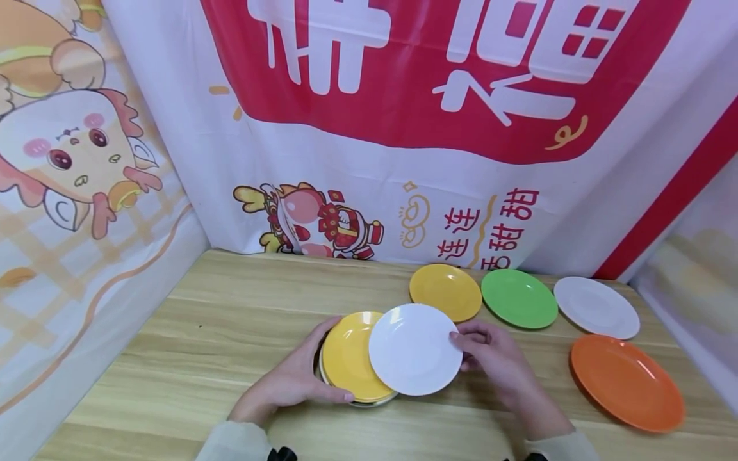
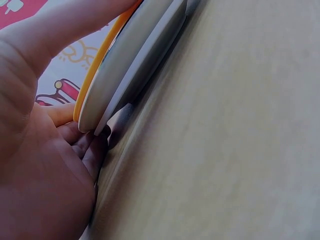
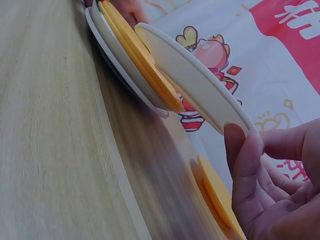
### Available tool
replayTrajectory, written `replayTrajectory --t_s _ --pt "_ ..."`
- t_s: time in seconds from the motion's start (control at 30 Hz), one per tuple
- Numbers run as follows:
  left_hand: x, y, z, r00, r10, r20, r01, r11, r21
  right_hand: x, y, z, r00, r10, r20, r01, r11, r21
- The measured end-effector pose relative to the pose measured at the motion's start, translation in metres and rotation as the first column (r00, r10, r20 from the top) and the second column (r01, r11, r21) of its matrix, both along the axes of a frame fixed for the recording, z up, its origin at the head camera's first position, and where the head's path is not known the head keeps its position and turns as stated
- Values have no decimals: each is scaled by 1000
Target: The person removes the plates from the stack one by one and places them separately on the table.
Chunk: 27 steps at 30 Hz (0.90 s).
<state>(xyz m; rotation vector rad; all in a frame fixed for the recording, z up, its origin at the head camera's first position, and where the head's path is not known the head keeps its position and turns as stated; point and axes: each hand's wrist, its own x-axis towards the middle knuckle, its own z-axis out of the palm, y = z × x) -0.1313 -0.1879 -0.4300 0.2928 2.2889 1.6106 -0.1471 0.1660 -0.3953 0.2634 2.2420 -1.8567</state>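
A white plate (image 1: 415, 349) is pinched at its right rim between thumb and fingers of my right hand (image 1: 497, 356). Its left side overlaps a yellow plate (image 1: 348, 358) on top of a stack. In the right wrist view the white plate (image 3: 197, 82) slants up from the stack's top. My left hand (image 1: 295, 378) grips the stack from the left, thumb along the near rim and fingers round the far side. Below the yellow on top, the left wrist view shows pale plates (image 2: 107, 90) in the stack, low over the wooden table.
Behind the stack lies another yellow plate (image 1: 445, 292), with a green plate (image 1: 519, 298) and a second white plate (image 1: 596, 307) to its right. An orange plate (image 1: 628, 383) lies at the right. Printed cloth (image 1: 357, 160) hangs along the table's back edge.
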Motion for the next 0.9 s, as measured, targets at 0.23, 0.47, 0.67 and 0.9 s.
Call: replayTrajectory --t_s 0.23,0.47,0.67,0.9 --pt "0 1 0 1000 1 5 -1 1000 5 6 28 -2 999 -35 29 36 999 -3" --pt "0 -1 1 1000 9 3 -9 1000 -7 14 58 -2 988 -100 118 98 995 23" --pt "0 0 2 1000 4 0 -4 1000 -15 21 86 -6 976 -140 168 130 989 67" --pt "0 1 0 1000 9 -2 -9 1000 -16 28 108 -17 972 -153 179 137 986 98"
